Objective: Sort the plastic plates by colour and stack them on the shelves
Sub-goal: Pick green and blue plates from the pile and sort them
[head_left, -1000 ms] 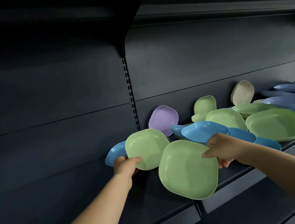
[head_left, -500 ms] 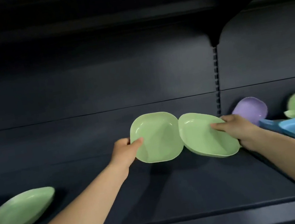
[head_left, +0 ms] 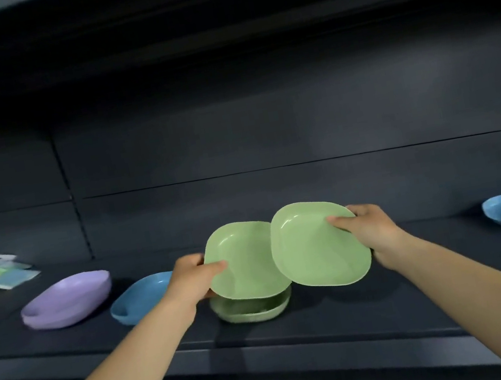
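Since a moment ago both hands have carried plates leftward: left hand (head_left: 191,279) grips one green square plastic plate (head_left: 245,264), right hand (head_left: 366,229) another (head_left: 316,248), now above the green stack (head_left: 250,312) beneath the left hand; stacking appears imminent.

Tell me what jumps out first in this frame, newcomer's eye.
Two green plates held up mid-frame against the dark shelf: the left hand grips the left green plate, the right hand grips the right green plate, their edges overlapping. Below them sits a green stack, with a purple stack and a blue plate to its left.
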A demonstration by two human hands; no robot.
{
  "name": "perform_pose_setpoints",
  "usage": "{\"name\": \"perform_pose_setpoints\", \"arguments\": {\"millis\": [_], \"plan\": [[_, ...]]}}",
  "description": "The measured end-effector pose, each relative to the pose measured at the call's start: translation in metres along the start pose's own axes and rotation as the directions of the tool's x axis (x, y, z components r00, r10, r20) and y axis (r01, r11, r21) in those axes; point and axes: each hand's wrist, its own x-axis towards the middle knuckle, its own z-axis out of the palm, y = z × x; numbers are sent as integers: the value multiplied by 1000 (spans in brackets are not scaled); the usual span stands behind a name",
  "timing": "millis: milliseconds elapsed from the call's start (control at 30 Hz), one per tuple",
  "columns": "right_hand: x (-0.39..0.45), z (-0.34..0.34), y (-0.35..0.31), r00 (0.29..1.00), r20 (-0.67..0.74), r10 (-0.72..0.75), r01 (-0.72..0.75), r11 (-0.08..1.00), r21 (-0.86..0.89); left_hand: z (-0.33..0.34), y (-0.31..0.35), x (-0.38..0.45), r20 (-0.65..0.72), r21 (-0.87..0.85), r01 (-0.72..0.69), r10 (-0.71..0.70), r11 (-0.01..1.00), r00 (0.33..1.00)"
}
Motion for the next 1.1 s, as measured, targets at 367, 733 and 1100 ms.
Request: {"name": "perform_pose_setpoints", "arguments": {"millis": [367, 733, 1100], "plan": [[-11, 42, 19, 969, -211, 125, -120, 992, 35, -8, -34, 24, 73, 178, -89, 78, 980, 994], [-2, 64, 41, 949, -250, 191, -201, 979, -17, -3, -57, 36, 200, 19, -76, 71, 997, 977], [-2, 124, 48, 976, -119, 184, -163, 972, 168, -6, -66, 48, 272, -159, -18, 61, 987, 960]]}}
